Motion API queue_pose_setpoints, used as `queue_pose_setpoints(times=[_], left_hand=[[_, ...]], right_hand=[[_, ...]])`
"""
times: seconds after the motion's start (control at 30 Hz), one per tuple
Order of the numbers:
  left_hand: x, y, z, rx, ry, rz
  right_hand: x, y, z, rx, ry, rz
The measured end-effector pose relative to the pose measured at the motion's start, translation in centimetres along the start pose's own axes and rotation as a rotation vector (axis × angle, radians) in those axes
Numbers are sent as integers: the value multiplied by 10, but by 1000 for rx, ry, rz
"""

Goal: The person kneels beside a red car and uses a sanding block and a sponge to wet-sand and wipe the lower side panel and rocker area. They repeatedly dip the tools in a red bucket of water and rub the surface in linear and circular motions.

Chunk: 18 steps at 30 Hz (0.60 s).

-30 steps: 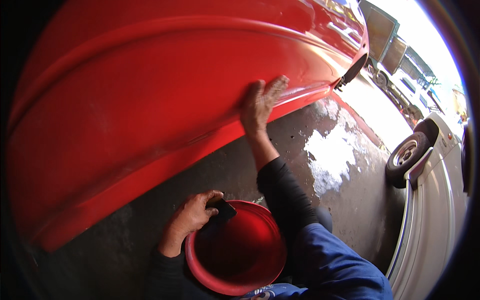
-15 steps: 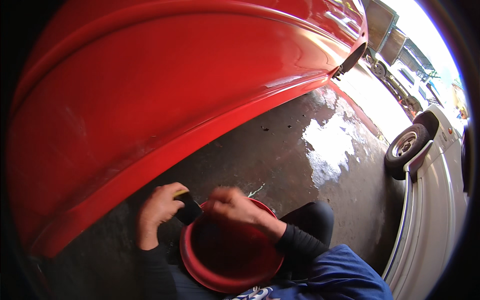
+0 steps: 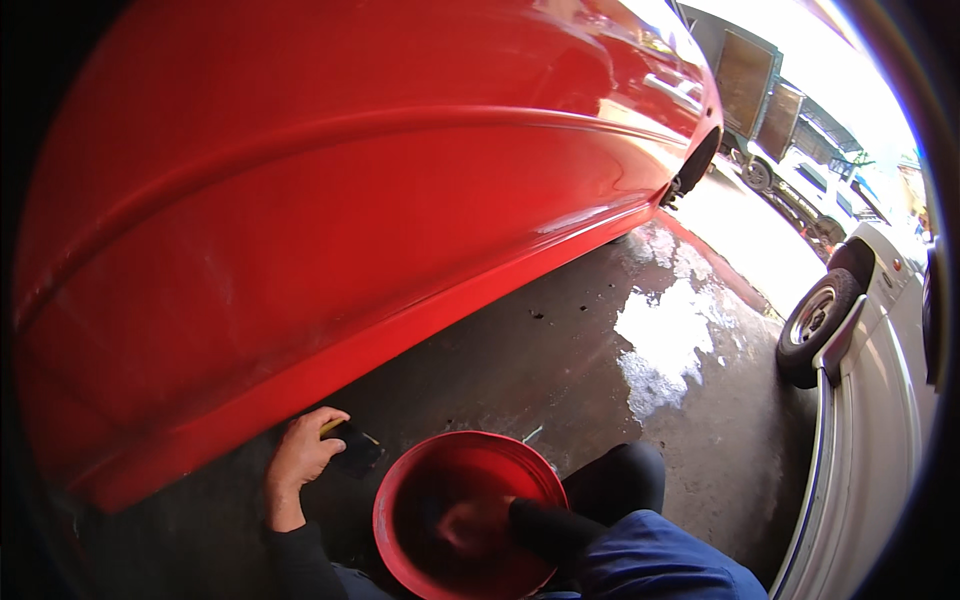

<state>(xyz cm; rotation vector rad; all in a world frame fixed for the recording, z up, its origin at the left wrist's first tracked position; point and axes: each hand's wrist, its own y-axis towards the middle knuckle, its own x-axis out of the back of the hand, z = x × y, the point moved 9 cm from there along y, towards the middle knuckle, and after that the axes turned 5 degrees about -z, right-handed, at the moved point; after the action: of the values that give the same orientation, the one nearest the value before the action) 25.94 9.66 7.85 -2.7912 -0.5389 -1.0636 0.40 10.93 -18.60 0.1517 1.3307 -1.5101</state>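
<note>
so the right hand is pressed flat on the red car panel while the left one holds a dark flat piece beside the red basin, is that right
Not quite: in the head view, the right hand is down in the red basin, blurred, not on the red car panel. The left hand does hold the dark flat piece beside it.

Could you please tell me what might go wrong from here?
The right hand is down inside the red basin, so the forearm could bump the rim and perhaps tip it. The left hand grips a dark flat piece at one end, so it might slip onto the floor.
</note>
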Motion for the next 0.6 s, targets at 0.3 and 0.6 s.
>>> queue_pose_setpoints(times=[0.3, 0.6], left_hand=[[-21, 22, -15, -135, -50, -24], [-53, 25, -31, -55, -19, 100]], right_hand=[[-124, -350, 404, 2011, -646, -1291], [-155, -273, 412, 2079, -799, -1654]])
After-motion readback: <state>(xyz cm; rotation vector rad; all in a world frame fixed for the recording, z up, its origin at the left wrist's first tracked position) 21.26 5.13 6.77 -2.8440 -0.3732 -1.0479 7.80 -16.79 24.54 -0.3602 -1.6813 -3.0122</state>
